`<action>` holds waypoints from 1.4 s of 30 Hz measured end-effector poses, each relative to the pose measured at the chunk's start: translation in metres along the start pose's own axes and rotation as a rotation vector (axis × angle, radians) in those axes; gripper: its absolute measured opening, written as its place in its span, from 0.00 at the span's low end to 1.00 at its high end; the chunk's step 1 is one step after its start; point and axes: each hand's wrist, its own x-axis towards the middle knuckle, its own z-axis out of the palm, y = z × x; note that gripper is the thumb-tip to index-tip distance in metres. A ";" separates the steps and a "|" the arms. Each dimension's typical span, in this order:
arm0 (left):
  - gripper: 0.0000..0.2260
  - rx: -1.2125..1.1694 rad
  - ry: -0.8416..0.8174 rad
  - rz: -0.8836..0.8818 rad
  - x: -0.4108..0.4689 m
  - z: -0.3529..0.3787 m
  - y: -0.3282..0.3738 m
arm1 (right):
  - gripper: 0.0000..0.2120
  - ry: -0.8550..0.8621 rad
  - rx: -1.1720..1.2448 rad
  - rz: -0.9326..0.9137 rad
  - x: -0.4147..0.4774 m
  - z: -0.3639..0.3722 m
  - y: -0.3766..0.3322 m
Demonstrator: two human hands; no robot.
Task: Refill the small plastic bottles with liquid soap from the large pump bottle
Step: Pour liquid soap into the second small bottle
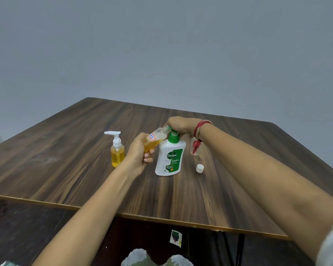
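A large white pump bottle [169, 160] with a green label and green pump stands in the middle of the wooden table [65, 150]. My right hand [181, 124] rests on top of its pump head. My left hand [139, 152] grips a small clear bottle [155, 138], tilted, its open mouth held up at the pump's nozzle. That bottle holds amber soap in its lower part. A small white cap [199, 168] lies on the table to the right of the pump bottle.
A small pump bottle [117, 149] of amber soap stands to the left. Behind my right wrist stands a small clear bottle [195, 147], partly hidden by red thread hanging from my wristband. The table's near edge runs across the lower view, over dark floor.
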 end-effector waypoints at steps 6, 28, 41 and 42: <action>0.11 0.004 -0.001 -0.003 0.001 0.000 -0.001 | 0.18 -0.016 0.002 0.012 -0.002 0.002 -0.003; 0.12 -0.007 0.021 -0.014 -0.003 0.002 -0.001 | 0.20 -0.028 -0.075 0.020 -0.005 -0.002 -0.004; 0.11 -0.008 0.034 -0.022 -0.004 0.001 -0.001 | 0.20 -0.003 -0.022 0.060 -0.008 0.001 -0.004; 0.11 -0.011 0.023 -0.021 -0.004 0.001 -0.001 | 0.21 -0.017 -0.055 0.038 -0.008 0.000 -0.004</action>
